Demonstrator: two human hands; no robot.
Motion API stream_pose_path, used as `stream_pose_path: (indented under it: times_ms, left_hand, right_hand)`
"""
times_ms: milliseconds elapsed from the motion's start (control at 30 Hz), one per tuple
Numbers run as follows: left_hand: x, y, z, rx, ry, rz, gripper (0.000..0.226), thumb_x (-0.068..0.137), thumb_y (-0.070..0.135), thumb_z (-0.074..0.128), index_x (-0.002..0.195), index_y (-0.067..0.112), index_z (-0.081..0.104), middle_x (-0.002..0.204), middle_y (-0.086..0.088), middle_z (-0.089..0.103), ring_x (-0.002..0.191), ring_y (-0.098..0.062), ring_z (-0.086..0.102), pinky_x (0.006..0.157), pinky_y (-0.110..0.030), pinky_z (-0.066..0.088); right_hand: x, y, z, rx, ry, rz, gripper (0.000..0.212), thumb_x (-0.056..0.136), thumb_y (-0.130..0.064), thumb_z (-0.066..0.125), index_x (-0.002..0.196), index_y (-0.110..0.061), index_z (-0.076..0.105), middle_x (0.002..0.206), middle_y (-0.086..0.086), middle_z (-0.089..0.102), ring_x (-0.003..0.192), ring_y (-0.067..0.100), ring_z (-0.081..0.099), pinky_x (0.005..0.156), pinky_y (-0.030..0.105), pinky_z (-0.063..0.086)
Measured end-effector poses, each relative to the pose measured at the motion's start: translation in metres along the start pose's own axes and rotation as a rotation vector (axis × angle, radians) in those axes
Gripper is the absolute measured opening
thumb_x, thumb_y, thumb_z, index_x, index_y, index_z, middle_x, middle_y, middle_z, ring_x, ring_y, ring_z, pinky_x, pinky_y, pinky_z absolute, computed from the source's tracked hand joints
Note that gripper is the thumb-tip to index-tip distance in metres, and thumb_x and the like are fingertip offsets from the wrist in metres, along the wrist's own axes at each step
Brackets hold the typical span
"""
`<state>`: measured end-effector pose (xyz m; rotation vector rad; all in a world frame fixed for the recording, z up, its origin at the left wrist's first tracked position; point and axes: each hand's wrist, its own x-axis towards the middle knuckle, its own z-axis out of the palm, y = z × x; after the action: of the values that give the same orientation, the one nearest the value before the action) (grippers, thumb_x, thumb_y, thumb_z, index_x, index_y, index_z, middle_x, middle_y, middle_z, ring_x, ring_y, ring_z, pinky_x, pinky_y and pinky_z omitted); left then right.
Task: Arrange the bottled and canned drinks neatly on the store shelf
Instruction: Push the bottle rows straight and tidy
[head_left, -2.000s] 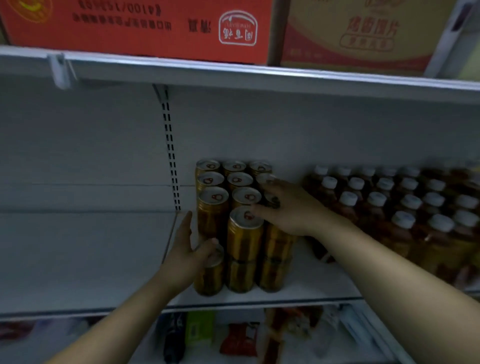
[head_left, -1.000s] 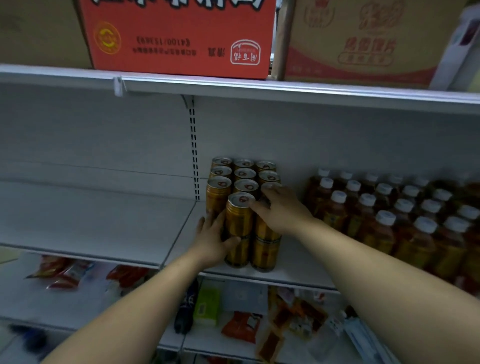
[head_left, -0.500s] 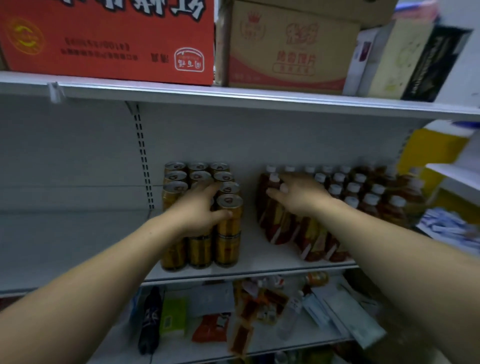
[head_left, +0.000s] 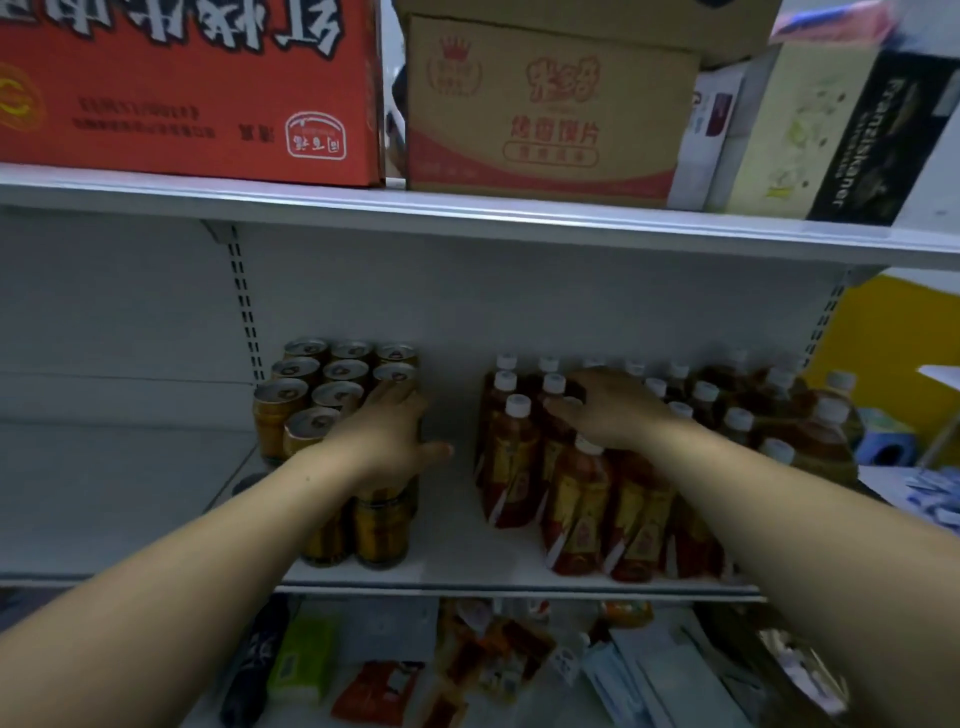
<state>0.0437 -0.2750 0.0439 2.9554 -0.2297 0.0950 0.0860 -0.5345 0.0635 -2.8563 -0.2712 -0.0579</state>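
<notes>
Left hand (head_left: 387, 441), right hand (head_left: 615, 410), nine visible can tops (head_left: 336, 393)

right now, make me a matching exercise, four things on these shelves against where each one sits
Things:
1. gold cans
2. white-capped bottles
3. red carton
4. snack packets

Places:
a. on the top shelf
b. under the right hand
c. below the middle shelf
d. under the left hand

Pairs: 1-d, 2-b, 3-a, 4-c

"Franziskaner" on the black box (head_left: 868, 136)
</notes>
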Motion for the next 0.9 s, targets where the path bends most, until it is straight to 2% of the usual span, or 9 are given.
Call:
stream_pose_path:
  times_ms: [100, 200, 333, 467, 567, 667, 733, 800, 900]
  left_hand:
    - [0.012, 0.027, 0.009, -0.048, -0.005, -0.001, 0.079, 0.086, 0.060, 0.049, 0.150, 0.024, 0.019, 0.159, -0.002, 0.010, 0.146, -0.024, 0.010, 0.117, -0.048, 0.015]
    - [0.023, 0.056, 0.022, -0.187, 0.007, 0.049, 0.074, 0.083, 0.057, 0.055, 0.145, 0.027, 0.029, 0.151, -0.002, 0.031, 0.138, -0.025, 0.030, 0.111, -0.046, 0.029]
    - [0.036, 0.083, 0.039, -0.587, -0.020, 0.110, 0.048, 0.085, 0.028, 0.067, 0.129, 0.032, 0.049, 0.127, 0.012, 0.050, 0.120, -0.007, 0.047, 0.101, -0.026, 0.037]
    - [0.057, 0.088, 0.051, -0.945, 0.004, 0.034, 0.037, 0.087, 0.019, 0.067, 0.113, 0.038, 0.048, 0.111, 0.020, 0.055, 0.102, 0.004, 0.053, 0.097, -0.028, 0.046]
    - [0.077, 0.086, 0.056, -1.197, 0.039, -0.074, 0.056, 0.093, 0.027, 0.056, 0.141, 0.026, 0.026, 0.128, 0.014, 0.046, 0.118, -0.009, 0.046, 0.090, -0.020, 0.039]
    - [0.096, 0.082, 0.067, -1.238, 0.000, -0.037, 0.043, 0.095, 0.017, 0.052, 0.128, 0.033, 0.029, 0.110, 0.020, 0.049, 0.112, -0.008, 0.049, 0.071, -0.006, 0.044]
    - [0.105, 0.081, 0.078, -1.249, -0.001, 0.002, 0.044, 0.094, 0.010, 0.051, 0.123, 0.034, 0.029, 0.103, 0.023, 0.048, 0.095, 0.006, 0.053, 0.062, -0.001, 0.043]
    - [0.110, 0.078, 0.088, -1.274, 0.031, 0.038, 0.044, 0.093, 0.007, 0.054, 0.123, 0.032, 0.035, 0.107, 0.022, 0.051, 0.088, 0.016, 0.057, 0.067, -0.002, 0.045]
    - [0.112, 0.074, 0.094, -1.290, 0.031, 0.073, 0.054, 0.080, 0.024, 0.065, 0.129, 0.032, 0.045, 0.124, 0.009, 0.059, 0.110, 0.001, 0.058, 0.091, -0.021, 0.049]
  right_hand:
    - [0.011, 0.025, 0.002, 0.030, -0.019, -0.019, 0.067, 0.079, -0.073, 0.035, 0.129, -0.033, 0.053, 0.127, -0.003, 0.059, 0.103, 0.018, 0.056, 0.089, 0.037, 0.047]
    - [0.011, 0.047, -0.002, 0.067, -0.033, -0.035, 0.061, 0.087, -0.069, 0.036, 0.134, -0.033, 0.050, 0.132, -0.003, 0.057, 0.109, 0.019, 0.055, 0.090, 0.034, 0.044]
    - [0.017, 0.075, -0.002, 0.125, -0.020, -0.031, 0.058, 0.092, -0.060, 0.043, 0.135, -0.022, 0.050, 0.136, 0.001, 0.053, 0.114, 0.020, 0.053, 0.087, 0.029, 0.040]
    - [0.036, 0.086, -0.001, 0.128, 0.006, -0.005, 0.061, 0.088, -0.064, 0.047, 0.134, -0.023, 0.050, 0.135, 0.004, 0.054, 0.114, 0.022, 0.053, 0.084, 0.030, 0.039]
    - [0.058, 0.087, 0.002, 0.073, -0.030, 0.012, 0.078, 0.086, -0.069, 0.045, 0.148, -0.023, 0.033, 0.153, 0.003, 0.035, 0.134, 0.023, 0.039, 0.107, 0.038, 0.035]
    - [0.075, 0.088, 0.007, 0.003, -0.054, 0.017, 0.089, 0.083, -0.073, 0.043, 0.152, -0.022, 0.022, 0.159, 0.003, 0.022, 0.143, 0.024, 0.025, 0.115, 0.041, 0.024]
    - [0.081, 0.090, 0.010, -0.056, -0.088, 0.040, 0.091, 0.082, -0.076, 0.041, 0.153, -0.026, 0.015, 0.161, 0.004, 0.013, 0.146, 0.027, 0.016, 0.117, 0.047, 0.017]
    - [0.084, 0.090, 0.009, -0.080, -0.140, 0.073, 0.092, 0.081, -0.079, 0.039, 0.154, -0.031, 0.007, 0.162, 0.002, 0.003, 0.148, 0.029, 0.006, 0.117, 0.054, 0.010]
    - [0.088, 0.088, 0.002, -0.052, -0.204, 0.048, 0.094, 0.082, -0.077, 0.040, 0.154, -0.031, 0.001, 0.162, 0.001, -0.005, 0.148, 0.027, -0.001, 0.117, 0.054, 0.006]
